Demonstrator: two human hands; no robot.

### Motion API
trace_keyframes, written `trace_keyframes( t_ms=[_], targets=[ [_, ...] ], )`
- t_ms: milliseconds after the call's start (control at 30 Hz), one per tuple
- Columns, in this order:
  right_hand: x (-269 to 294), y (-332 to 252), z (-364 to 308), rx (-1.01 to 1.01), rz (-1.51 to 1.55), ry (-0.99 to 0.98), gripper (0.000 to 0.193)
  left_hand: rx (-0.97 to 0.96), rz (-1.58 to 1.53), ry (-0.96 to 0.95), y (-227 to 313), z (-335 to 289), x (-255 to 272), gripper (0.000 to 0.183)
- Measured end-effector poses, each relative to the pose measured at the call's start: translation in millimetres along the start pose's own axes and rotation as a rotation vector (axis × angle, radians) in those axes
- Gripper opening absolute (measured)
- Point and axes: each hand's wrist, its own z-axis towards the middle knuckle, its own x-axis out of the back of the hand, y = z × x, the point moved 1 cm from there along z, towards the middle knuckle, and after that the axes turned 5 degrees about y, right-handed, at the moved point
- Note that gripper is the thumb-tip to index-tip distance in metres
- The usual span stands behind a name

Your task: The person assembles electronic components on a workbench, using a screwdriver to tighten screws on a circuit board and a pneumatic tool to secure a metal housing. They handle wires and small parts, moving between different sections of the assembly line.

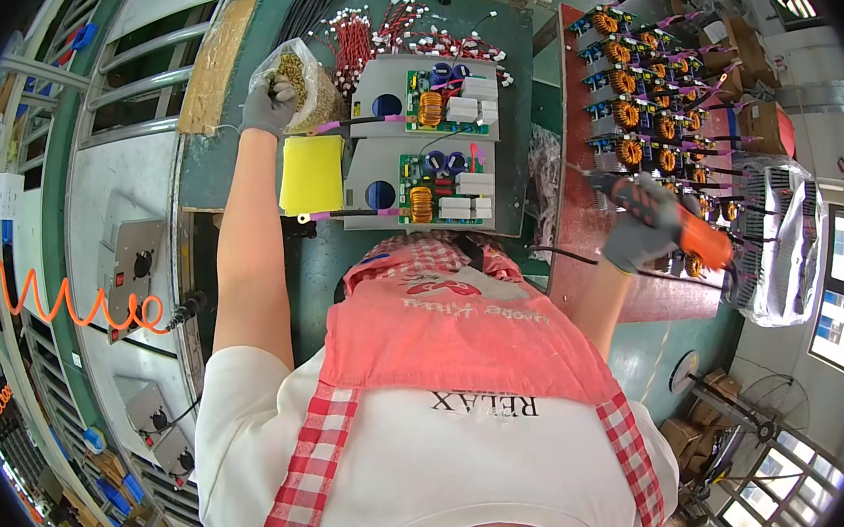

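Observation:
My left hand (271,106), in a grey glove, reaches to the mouth of a clear plastic bag (326,106) of small brass-coloured parts. Its fingers are curled in at the parts, and whatever they pinch is hidden. Gripped in my grey-gloved right hand (638,241) is an orange and black cordless power drill (703,241), somewhat blurred, over the red-brown table. Between the hands, two grey metal plates (365,158) lie on the green table, each bearing a green circuit board (448,193) with a copper coil, blue capacitors and white blocks. A yellow pad (312,175) lies beside them.
Bundles of red and black wires (353,44) with white connectors lie at the table's back. Rows of circuit boards with copper coils (627,115) fill the right table (595,293). Plastic-wrapped grey metal parts (780,242) stand at its right. An orange coiled hose (54,301) hangs at left.

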Motion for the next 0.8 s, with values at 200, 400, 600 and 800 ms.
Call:
trace_keyframes(
  t_ms=[200, 400, 600, 800],
  targets=[
    [-50.6, -108.9, -22.2, -0.171, 0.678, -0.104, 0.048, 0.136, 0.424, -0.146, -105.0, -110.2, -36.1, 0.024],
    [-101.3, -100.3, -58.4, -0.217, 0.776, -0.419, 0.052, 0.265, 0.495, -0.072, -200.6, -206.7, -47.0, 0.026],
    [-145.6, -84.5, -72.5, -0.227, 0.791, -0.637, 0.047, 0.241, 0.447, -0.217, -192.9, -221.7, -65.5, 0.025],
    [-168.0, -74.3, -76.6, -0.206, 0.816, -0.693, 0.051, 0.172, 0.407, -0.140, -174.8, -229.2, -76.9, 0.021]
  ],
)
